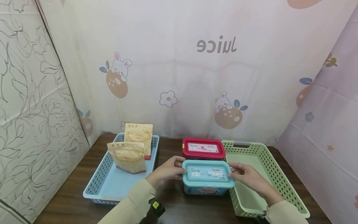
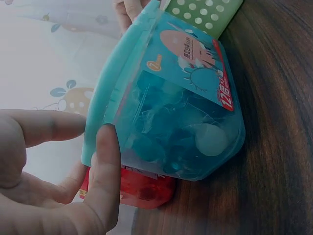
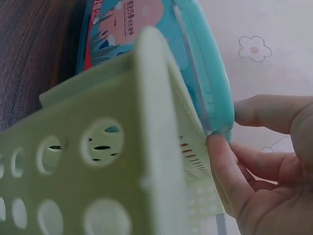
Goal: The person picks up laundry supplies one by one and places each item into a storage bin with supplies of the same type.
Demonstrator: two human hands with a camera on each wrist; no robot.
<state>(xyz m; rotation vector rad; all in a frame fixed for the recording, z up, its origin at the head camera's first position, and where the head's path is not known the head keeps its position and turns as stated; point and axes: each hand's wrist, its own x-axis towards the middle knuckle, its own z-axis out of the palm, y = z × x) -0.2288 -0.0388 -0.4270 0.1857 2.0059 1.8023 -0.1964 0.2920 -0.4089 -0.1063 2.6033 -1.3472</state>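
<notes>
A teal laundry pod box [image 1: 208,177] with a closed lid [image 2: 110,83] stands on the dark wooden table between both hands. My left hand [image 1: 169,169] pinches the left end of the lid, one fingertip on top and another below the rim. At the opposite end my right hand [image 1: 246,176] pinches the lid's rim in the same way. Pods show through the clear side of the box in the left wrist view. Right behind it is a red laundry pod box [image 1: 203,148], its lid closed too.
A green perforated basket [image 1: 285,177] stands close on the right, its wall beside the teal box. On the left, a blue basket [image 1: 98,180] holds two upright yellow pouches [image 1: 128,157]. A printed curtain [image 1: 173,62] hangs behind the table.
</notes>
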